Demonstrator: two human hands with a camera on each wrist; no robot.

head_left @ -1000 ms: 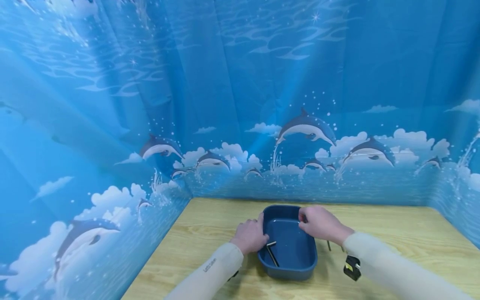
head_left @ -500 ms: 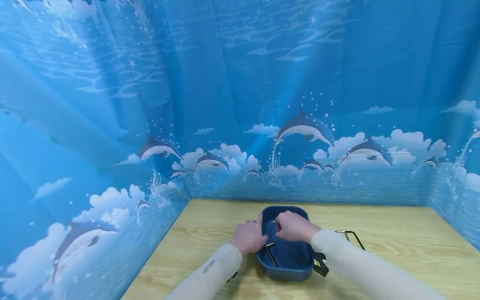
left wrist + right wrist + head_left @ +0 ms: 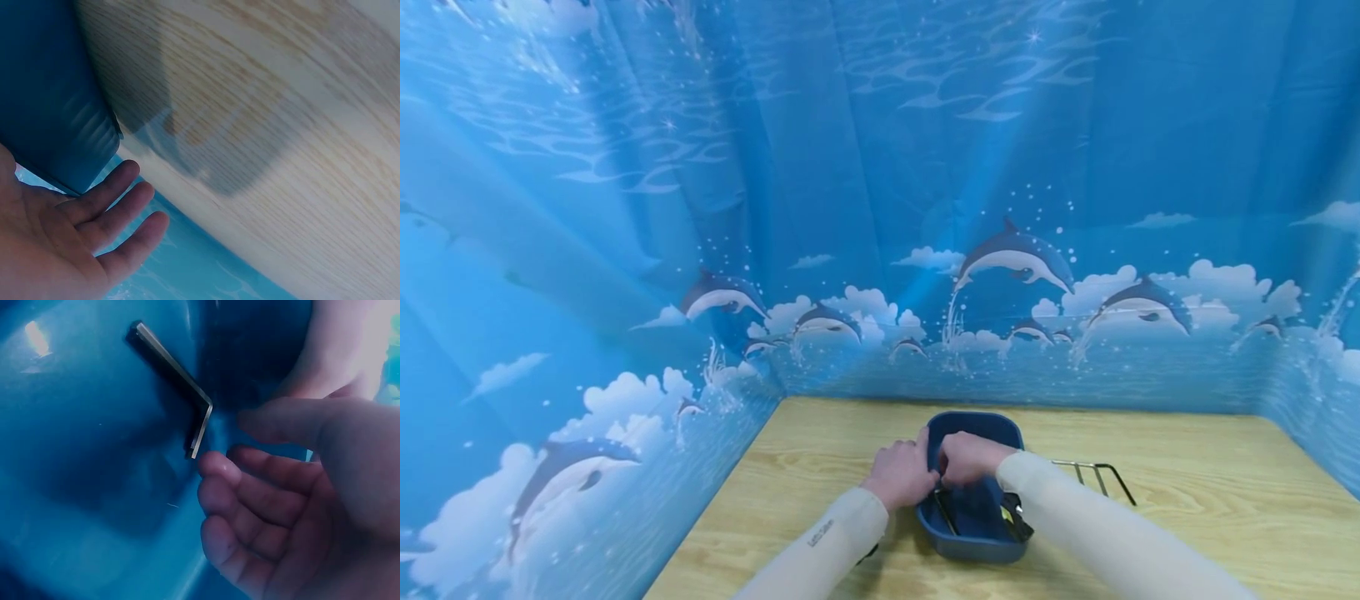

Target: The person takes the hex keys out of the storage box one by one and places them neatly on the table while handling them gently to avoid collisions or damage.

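Observation:
A deep blue plastic basin point(image 3: 973, 546) stands on the table. My left hand point(image 3: 898, 472) grips its left rim, thumb over the edge; in the left wrist view, several fingers of that hand point(image 3: 94, 231) extend free beside the outer wall. Inside the basin lies an L-shaped hex key point(image 3: 178, 372), dark with bright metal edges, near the left wall. My right hand point(image 3: 970, 458) is down in the basin over the key. Seen from the right wrist, its fingers point(image 3: 219, 487) curl loosely with nothing between them, the fingertips close to the key's short end.
A wire frame point(image 3: 1097, 467) with a black bent end lies right of the basin, partly hidden by the right sleeve point(image 3: 1097, 525). The light wooden table point(image 3: 820, 467) meets blue dolphin-print curtains point(image 3: 880, 250) at the back and left.
My right hand has moved left from the basin's right rim to the hex key inside. The sleeve's shift uncovers the wire frame. My left hand stays on the rim.

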